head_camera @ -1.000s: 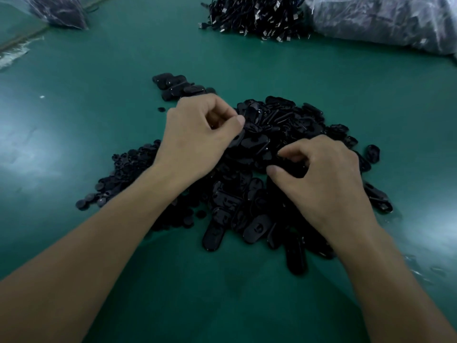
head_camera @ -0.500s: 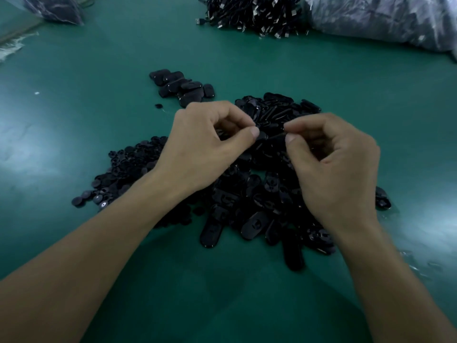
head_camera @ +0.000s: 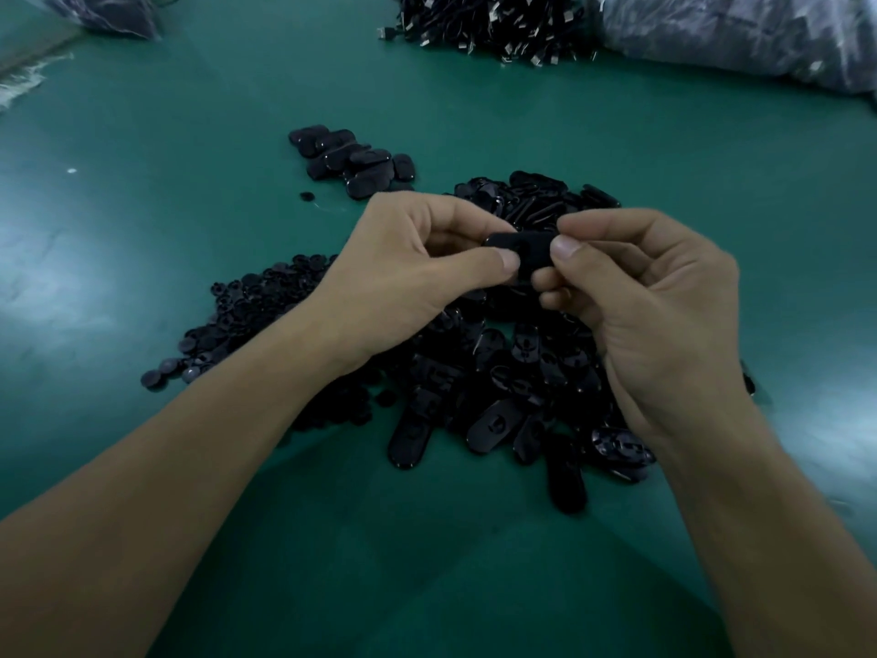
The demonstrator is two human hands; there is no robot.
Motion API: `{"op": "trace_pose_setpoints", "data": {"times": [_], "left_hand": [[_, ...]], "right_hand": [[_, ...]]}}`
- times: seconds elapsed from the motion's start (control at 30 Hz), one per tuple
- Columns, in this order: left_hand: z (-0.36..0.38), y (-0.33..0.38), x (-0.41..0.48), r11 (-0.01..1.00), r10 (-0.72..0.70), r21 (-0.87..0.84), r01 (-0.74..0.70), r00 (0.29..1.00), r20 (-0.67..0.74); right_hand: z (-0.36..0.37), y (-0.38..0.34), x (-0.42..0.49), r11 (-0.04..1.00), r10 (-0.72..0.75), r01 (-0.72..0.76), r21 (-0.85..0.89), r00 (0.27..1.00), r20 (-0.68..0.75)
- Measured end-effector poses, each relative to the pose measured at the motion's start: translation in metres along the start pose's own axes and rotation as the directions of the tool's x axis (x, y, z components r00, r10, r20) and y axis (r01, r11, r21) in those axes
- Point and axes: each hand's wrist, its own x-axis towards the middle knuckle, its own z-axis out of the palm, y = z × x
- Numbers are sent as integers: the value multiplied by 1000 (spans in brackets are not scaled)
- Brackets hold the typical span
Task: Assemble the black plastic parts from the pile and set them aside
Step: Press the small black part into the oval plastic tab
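Part in the hands: one black oval plastic part (head_camera: pixel 524 253) is held between both hands, above the far middle of the big pile, not touching the desk
Left hand: the left hand (head_camera: pixel 408 273) is closed on the left end of the part, thumb on the near face, the other fingers curled behind it
Right hand: the right hand (head_camera: pixel 650 296) is closed on the right end of the same part, thumb tip and index finger pinching the upper right corner
Hands together: the two thumbs are very near each other, only a short bit of the part shows between them
Long axis: the part lies about left to right, level, its flat side turned to the camera
Look of the part: flat, rounded ends, matte black; if a second small piece sits on it I cannot tell, the fingers hide much of it
Pile of oval parts: pile of black oval parts (head_camera: pixel 512 387) lies under and near the hands on the green desk (head_camera: pixel 199 192), many with a round hole or mark in the middle
Pile of small round parts: small round black pieces (head_camera: pixel 247 315) lie to the left of the oval pile, partly under the left forearm
Set aside group: a small group of black parts (head_camera: pixel 353 161) lies apart on the desk, beyond the left hand
Far edge: heap of black cables with metal ends (head_camera: pixel 489 21) and a plastic bag (head_camera: pixel 740 35) beside it on the right
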Motion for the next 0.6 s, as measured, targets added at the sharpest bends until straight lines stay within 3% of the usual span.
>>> {"op": "trace_pose_setpoints", "data": {"times": [0.3,0.47,0.6], "left_hand": [[0,2,2,999,-48,-24,46,995,-85],[-9,-3,7,995,-96,-22,93,956,-277],[-17,-5,11,980,-154,-171,98,922,-356]], "right_hand": [[-1,1,-1,999,-4,3,-47,1000,-8],[-1,3,-1,973,-82,75,-217,996,-24],[0,5,-3,911,-171,154,-382,985,-12]]}}
